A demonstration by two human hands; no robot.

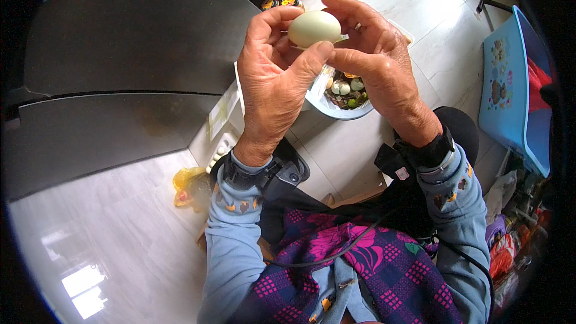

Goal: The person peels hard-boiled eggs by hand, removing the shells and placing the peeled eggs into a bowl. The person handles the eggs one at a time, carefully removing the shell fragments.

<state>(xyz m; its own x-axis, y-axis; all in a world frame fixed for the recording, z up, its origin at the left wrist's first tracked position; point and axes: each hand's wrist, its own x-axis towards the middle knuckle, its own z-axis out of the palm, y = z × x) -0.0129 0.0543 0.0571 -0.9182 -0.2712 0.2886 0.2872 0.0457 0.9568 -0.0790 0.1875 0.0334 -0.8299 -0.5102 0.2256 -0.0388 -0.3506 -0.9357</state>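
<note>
A pale greenish egg (314,29) is held up between my hands, lying on its side. My left hand (276,67) has its fingers and thumb around the egg's left end and underside. My right hand (375,54) curves around the right side, its thumb meeting my left thumb just below the egg; how firmly it touches the shell I cannot tell. Beneath the hands stands a light blue bin (344,114) with a white plastic liner, holding eggshell pieces (340,87) and dark and green scraps. Part of the bin is hidden behind my right hand.
Left of me are a dark grey cabinet-like panel (135,36), a tray with several white eggs (219,152) and a yellow plastic bag (189,184) on the floor. Jars with dark lids (289,0) stand beyond my hands. At right are a blue plastic tub (506,85) and plastic bags (501,252).
</note>
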